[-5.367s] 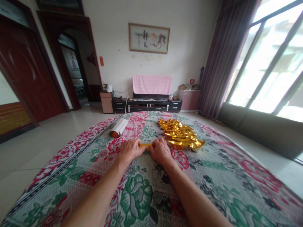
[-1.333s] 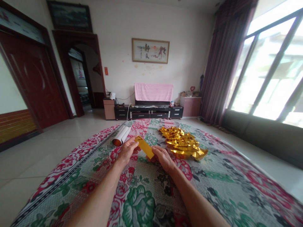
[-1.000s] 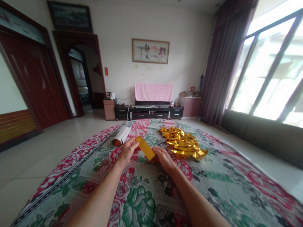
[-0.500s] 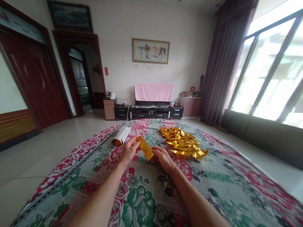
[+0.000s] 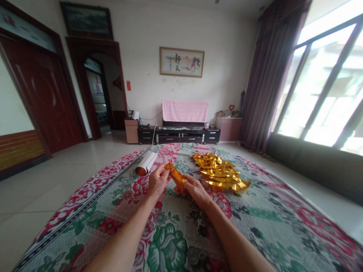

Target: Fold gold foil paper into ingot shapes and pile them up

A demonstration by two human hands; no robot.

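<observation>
Between my two hands is a narrow strip of folded gold foil paper point(image 5: 176, 175), held slantwise above the table. My left hand point(image 5: 159, 179) pinches its upper left end between thumb and fingers. At the lower right end my right hand point(image 5: 195, 190) grips it, some fingertips showing beneath the strip. Just right of my hands lies a pile of folded gold foil pieces point(image 5: 221, 172), overlapping in a row with pointed ends. Left of my hands rests a roll of sheets point(image 5: 146, 163), white outside with gold-brown showing inside.
A flowered cloth point(image 5: 167, 245) in red, green and grey covers the round table. Beyond it stand a low black TV cabinet point(image 5: 179, 135) and a screen draped with a pink towel point(image 5: 185, 111). A purple curtain point(image 5: 262, 75) hangs beside the window at right.
The gold foil paper has turned from a wider, flat bright face to a narrower, darker strip. Both hands keep hold of its ends in nearly the same place.
</observation>
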